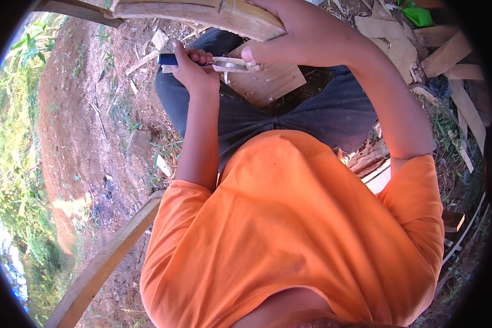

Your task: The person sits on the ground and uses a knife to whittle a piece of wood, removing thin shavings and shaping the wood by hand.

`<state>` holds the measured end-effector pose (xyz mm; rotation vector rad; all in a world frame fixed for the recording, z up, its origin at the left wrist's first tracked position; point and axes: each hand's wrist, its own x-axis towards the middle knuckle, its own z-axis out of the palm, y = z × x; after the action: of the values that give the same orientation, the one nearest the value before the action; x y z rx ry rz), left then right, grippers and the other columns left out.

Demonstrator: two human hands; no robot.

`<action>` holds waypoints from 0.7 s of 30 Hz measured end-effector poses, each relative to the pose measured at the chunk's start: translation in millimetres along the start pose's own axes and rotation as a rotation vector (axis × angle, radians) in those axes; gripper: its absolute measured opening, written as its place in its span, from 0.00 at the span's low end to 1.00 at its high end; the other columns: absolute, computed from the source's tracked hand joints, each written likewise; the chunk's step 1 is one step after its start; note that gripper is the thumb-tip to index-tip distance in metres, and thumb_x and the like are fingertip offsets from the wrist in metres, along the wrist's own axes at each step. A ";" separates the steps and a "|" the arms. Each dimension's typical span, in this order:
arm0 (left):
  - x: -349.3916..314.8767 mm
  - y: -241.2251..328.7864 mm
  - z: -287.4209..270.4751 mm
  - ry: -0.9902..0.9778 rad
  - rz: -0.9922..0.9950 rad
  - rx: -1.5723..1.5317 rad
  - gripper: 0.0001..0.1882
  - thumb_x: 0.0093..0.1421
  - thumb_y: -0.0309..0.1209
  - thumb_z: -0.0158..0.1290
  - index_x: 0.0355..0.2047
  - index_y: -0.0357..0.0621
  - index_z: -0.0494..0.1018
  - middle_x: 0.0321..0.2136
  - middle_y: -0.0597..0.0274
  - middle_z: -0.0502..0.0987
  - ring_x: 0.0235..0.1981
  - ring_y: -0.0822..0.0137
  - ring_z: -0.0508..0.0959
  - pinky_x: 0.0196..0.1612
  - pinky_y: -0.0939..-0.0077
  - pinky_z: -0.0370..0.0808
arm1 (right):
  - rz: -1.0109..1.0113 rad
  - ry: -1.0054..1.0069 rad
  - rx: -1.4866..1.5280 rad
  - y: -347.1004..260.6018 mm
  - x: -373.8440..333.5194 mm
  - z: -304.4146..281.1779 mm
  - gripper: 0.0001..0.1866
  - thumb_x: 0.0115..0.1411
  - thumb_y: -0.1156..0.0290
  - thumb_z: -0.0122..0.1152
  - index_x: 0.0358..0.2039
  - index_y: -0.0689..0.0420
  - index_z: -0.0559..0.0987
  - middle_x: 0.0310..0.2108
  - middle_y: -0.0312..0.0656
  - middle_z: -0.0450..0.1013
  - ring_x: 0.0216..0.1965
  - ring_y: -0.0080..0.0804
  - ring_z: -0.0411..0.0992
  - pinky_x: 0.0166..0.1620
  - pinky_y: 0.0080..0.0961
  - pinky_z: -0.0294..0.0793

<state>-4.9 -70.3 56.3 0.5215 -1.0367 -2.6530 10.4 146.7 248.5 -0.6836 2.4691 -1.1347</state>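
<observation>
Left hand (194,68) fist-closed round blue-handled knife (224,64); right hand (306,33) wrapped over bamboo piece (202,13). Shavings (153,49) lie around; carving likely midway, bamboo mostly whole.

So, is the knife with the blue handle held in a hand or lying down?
Held: the left hand grips the knife, blade across the wooden board.
</observation>
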 end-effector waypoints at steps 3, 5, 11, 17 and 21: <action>-4.0 -1.0 5.6 -0.024 0.072 0.085 0.18 0.73 0.39 0.52 0.28 0.49 0.60 0.19 0.70 0.62 0.19 0.74 0.62 0.25 0.72 0.64 | 0.201 -0.060 -0.147 -13.4 -14.6 -14.3 0.34 0.52 0.43 0.68 0.55 0.49 0.78 0.44 0.45 0.81 0.48 0.44 0.78 0.52 0.36 0.72; -11.1 -3.2 15.7 -0.073 0.173 0.189 0.18 0.73 0.38 0.51 0.27 0.48 0.60 0.17 0.69 0.61 0.17 0.74 0.62 0.24 0.72 0.64 | 0.223 -0.048 -0.153 -17.5 -23.8 -19.6 0.36 0.51 0.43 0.68 0.56 0.50 0.78 0.46 0.46 0.80 0.47 0.45 0.75 0.54 0.36 0.70; -19.4 -6.2 45.7 -0.258 0.386 0.426 0.19 0.74 0.36 0.49 0.25 0.48 0.60 0.16 0.68 0.63 0.17 0.75 0.64 0.24 0.73 0.67 | 0.038 0.139 -0.174 29.7 -28.0 2.5 0.36 0.52 0.46 0.69 0.58 0.53 0.78 0.47 0.46 0.79 0.43 0.44 0.68 0.53 0.36 0.67; -10.6 -8.2 34.2 -0.131 0.229 0.353 0.20 0.74 0.41 0.51 0.27 0.48 0.60 0.17 0.70 0.63 0.18 0.75 0.63 0.24 0.74 0.66 | -0.045 0.034 0.254 34.5 -31.4 1.4 0.36 0.54 0.49 0.69 0.59 0.54 0.76 0.48 0.47 0.79 0.44 0.40 0.71 0.55 0.33 0.66; -7.6 -9.6 28.7 -0.059 0.172 0.274 0.19 0.74 0.43 0.51 0.28 0.49 0.59 0.18 0.71 0.62 0.18 0.76 0.63 0.24 0.74 0.65 | -0.108 0.053 0.411 41.9 -32.8 5.9 0.36 0.53 0.53 0.71 0.60 0.56 0.76 0.47 0.50 0.80 0.45 0.38 0.75 0.55 0.31 0.67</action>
<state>-10.8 -43.5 71.1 0.3874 -1.4072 -2.4036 28.5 184.9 215.6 -0.6723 2.1558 -1.6551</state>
